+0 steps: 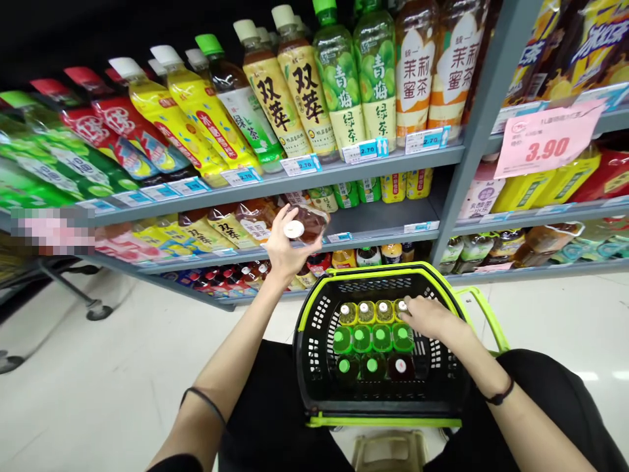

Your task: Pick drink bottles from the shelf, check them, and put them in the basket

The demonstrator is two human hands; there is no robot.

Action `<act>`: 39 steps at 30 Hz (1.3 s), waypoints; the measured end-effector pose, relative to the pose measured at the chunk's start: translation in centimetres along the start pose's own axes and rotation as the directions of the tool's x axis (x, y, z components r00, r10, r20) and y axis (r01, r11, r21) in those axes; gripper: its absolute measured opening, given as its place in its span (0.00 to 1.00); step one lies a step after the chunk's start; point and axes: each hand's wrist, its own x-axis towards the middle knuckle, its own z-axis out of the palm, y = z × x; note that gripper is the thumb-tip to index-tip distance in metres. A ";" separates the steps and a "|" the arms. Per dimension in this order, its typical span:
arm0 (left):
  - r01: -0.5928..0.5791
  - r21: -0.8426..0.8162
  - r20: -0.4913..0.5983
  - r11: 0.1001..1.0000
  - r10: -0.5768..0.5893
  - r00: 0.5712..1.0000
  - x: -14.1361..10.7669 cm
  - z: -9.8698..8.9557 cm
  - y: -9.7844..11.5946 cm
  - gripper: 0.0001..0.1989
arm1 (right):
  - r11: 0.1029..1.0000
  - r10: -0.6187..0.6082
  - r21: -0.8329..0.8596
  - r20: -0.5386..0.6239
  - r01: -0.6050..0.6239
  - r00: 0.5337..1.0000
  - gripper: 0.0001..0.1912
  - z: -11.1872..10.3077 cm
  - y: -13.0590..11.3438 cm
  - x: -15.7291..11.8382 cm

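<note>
My left hand (284,254) is closed around a bottle of brown tea drink (313,225) with a white cap, tilted with its cap end toward me, in front of the lower shelf. Over the basket, my right hand (435,319) has its fingers closed at the top of a yellow, white-capped bottle (401,307), the rightmost in the back row. The black basket (383,398) has a lime-green rim and handle. Inside it, bottles stand upright in rows: yellow ones with white caps, green-capped bottles (382,337), and one dark bottle (401,367) with a white cap.
Grey shelving (314,176) with rows of bottled drinks runs across the front. A pink price sign (548,139) hangs at the right. Wheeled metal legs (98,309) stand on the floor at the left. A beige stool-like thing (389,451) is below the basket.
</note>
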 end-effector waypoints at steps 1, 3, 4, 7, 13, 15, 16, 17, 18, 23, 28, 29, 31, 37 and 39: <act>0.028 -0.059 -0.049 0.998 -0.031 0.998 0.1 -0.8 1.0 0.38 | 1.000 0.004 0.004 -0.077 -0.004 0.997 0.18 -0.3 -0.1 0.2; 0.122 -0.234 -0.080 0.964 -0.145 0.986 0.1 -2.2 3.2 0.40 | 0.992 0.030 0.123 -0.326 0.010 0.945 0.20 -0.7 -0.6 0.9; 0.169 -0.355 -0.060 0.920 -0.202 0.977 0.1 -2.6 4.2 0.41 | 0.964 0.060 0.258 -0.450 0.066 0.891 0.19 -0.7 -0.9 1.4; 0.330 -0.691 0.136 0.643 -0.333 0.933 -0.8 -2.9 6.6 0.45 | 0.527 0.173 0.781 -0.484 0.334 0.858 0.19 0.0 -2.3 2.5; 0.664 -0.618 0.607 0.422 -0.281 0.743 -3.1 -4.1 9.8 0.40 | -0.247 -0.392 0.948 0.091 -0.200 0.916 0.35 4.5 -5.4 2.0; 0.671 -0.558 0.661 0.488 -0.227 0.715 -3.4 -4.9 10.4 0.40 | -0.270 -0.424 0.925 0.135 -0.267 0.896 0.37 5.6 -5.8 1.8; 0.665 -0.551 0.670 0.504 -0.208 0.713 -3.5 -5.2 10.5 0.39 | -0.278 -0.409 0.918 0.151 -0.281 0.900 0.37 6.0 -5.9 1.7; 0.660 -0.556 0.673 0.506 -0.192 0.715 -3.6 -5.4 10.6 0.38 | -0.285 -0.388 0.913 0.168 -0.291 0.906 0.37 6.2 -5.9 1.7; 0.659 -0.565 0.675 0.496 -0.181 0.715 -3.7 -5.5 10.6 0.38 | -0.290 -0.365 0.910 0.181 -0.296 0.913 0.36 6.4 -5.8 1.7; 0.700 -0.592 0.696 0.399 -0.186 0.694 -4.5 -5.1 9.3 0.40 | -0.277 -0.284 0.918 0.203 -0.283 0.937 0.34 5.8 -6.2 1.4; 0.674 -0.680 0.670 0.289 -0.130 0.731 -5.3 -4.4 7.5 0.44 | -0.270 -0.184 0.943 0.149 -0.195 0.972 0.30 5.0 -7.1 0.9; 0.661 -0.704 0.656 0.258 -0.121 0.745 -5.4 -4.2 7.2 0.44 | -0.269 -0.178 0.945 0.138 -0.183 0.974 0.30 5.0 -7.1 0.9; 0.649 -0.743 0.641 0.167 -0.104 0.760 -5.4 -3.9 6.7 0.44 | -0.259 -0.238 0.943 0.149 -0.211 0.960 0.34 5.5 -7.0 0.7; 0.712 -0.698 0.714 -0.075 0.002 0.700 -4.6 -4.6 6.4 0.42 | -0.200 -0.259 0.973 0.059 -0.114 0.964 0.36 7.8 -6.5 -1.1; 0.734 -0.675 0.733 -0.071 0.040 0.679 -4.3 -4.8 6.5 0.43 | -0.182 -0.165 0.983 -0.046 0.015 0.985 0.35 7.7 -6.9 -1.8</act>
